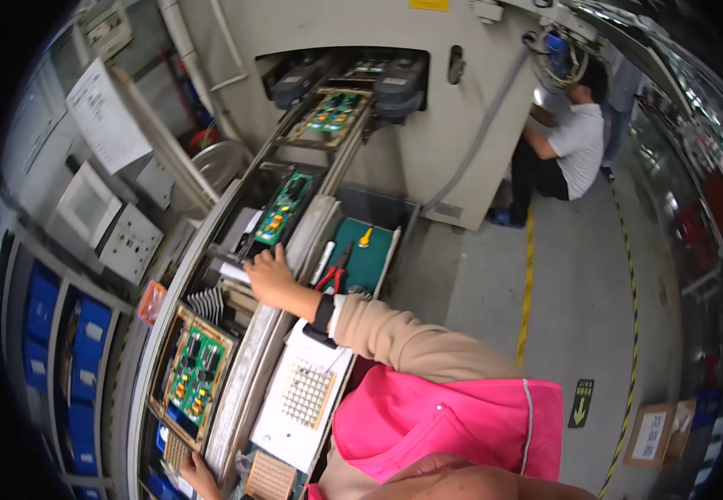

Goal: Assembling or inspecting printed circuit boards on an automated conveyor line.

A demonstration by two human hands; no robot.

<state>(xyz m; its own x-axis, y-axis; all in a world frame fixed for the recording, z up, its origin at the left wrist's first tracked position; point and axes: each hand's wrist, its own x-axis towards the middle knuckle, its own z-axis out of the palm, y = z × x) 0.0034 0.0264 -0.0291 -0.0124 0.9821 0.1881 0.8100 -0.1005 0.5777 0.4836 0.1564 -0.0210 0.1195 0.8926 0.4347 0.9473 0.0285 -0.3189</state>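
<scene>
My right hand (270, 277) reaches across the conveyor rail with its fingers spread. Its fingertips touch the near end of a dark carrier that bears a green circuit board (285, 208) with black and yellow components. My left hand (199, 477) is low in the view, by the near end of a tan-framed carrier. Its visible fingers stretch toward a tan gridded strip (176, 451); part of the hand is cut off by the lower edge. In that carrier lies a second green circuit board (194, 371). A third circuit board (336, 111) sits farther up the line at the machine opening.
A large grey machine (378, 179) stands ahead. Beside the rail are a green-bottomed bin with red-handled pliers (334, 273), a white sheet with a grid of small parts (306, 392) and a tan gridded block (270, 477). A person (570, 142) sits low at the right. Blue bins (87, 358) line the left.
</scene>
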